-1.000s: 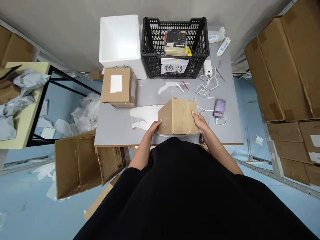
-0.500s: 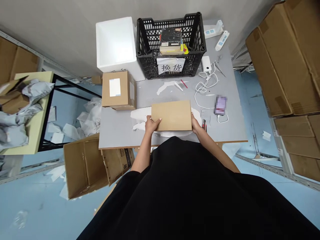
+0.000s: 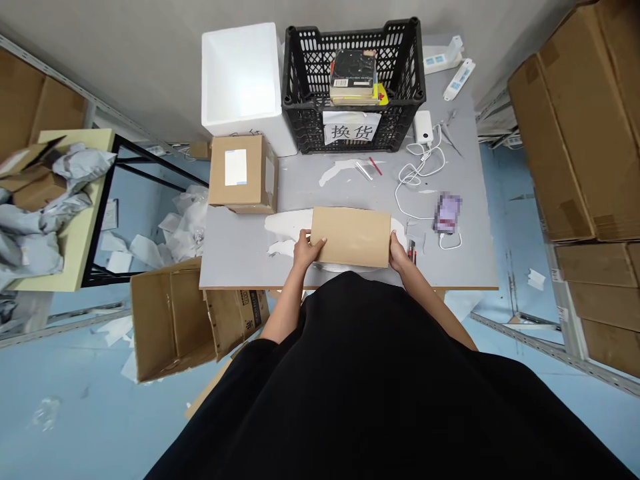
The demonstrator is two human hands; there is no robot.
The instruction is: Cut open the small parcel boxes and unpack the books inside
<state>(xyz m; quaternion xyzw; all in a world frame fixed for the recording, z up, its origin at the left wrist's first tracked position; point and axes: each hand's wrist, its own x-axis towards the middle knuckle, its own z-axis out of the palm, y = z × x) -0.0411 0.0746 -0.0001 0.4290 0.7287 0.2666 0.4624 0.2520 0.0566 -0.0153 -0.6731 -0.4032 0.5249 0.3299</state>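
The box (image 3: 353, 237) is at the near edge of the table (image 3: 240, 260), in front of the person, over a white patch (image 3: 287, 223); whether it rests there or is slightly raised, I cannot tell. The left hand (image 3: 306, 250) grips its left end, thumb over the top face and fingers down the side. The right hand (image 3: 399, 253) holds the right end, its fingers partly hidden

To hold it well, press evenly from both ends, so neither end dips. The left thumb is best laid lightly, since a hard push could dent the cardboard. The right hand needs care too, as a red-and-black tool (image 3: 412, 252) lies just beside it

Counted on the table: one box in the hands, one labelled carton (image 3: 236, 170), one white bin (image 3: 240, 73), one black crate (image 3: 300, 127), one sign (image 3: 352, 128) on its front, one phone (image 3: 447, 213), one charger (image 3: 423, 127), two power strips (image 3: 443, 63), one red stick (image 3: 375, 166) and one silvery strip (image 3: 364, 171). The books (image 3: 353, 70) in the crate make one stack, too overlapped to count. One open carton (image 3: 170, 320) stands on the floor near the table's left corner
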